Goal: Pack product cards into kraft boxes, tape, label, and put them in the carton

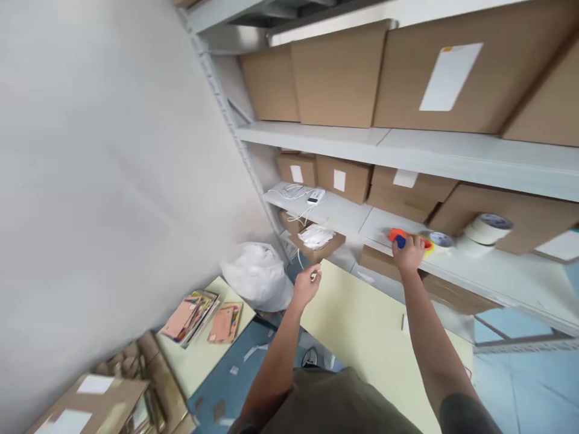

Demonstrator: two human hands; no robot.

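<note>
My right hand [409, 252] is closed around an orange and blue tape dispenser [398, 237] at the front of the middle shelf [335, 209]. Just right of it lies a roll of tape [441, 240], and further right are stacked white tape rolls [488, 232]. Over the left end of the pale yellow table [357, 319], my left hand [307, 283] is raised with its fingers curled and thumb near the fingertips; nothing can be made out between them.
Cardboard boxes [339, 78] line the shelves. A white sack [260, 274] stands by the wall. Envelopes [190, 316] lie on a small table [196, 361] at lower left, near flattened cardboard [113, 404]. A power strip [315, 196] with white cables rests on the middle shelf.
</note>
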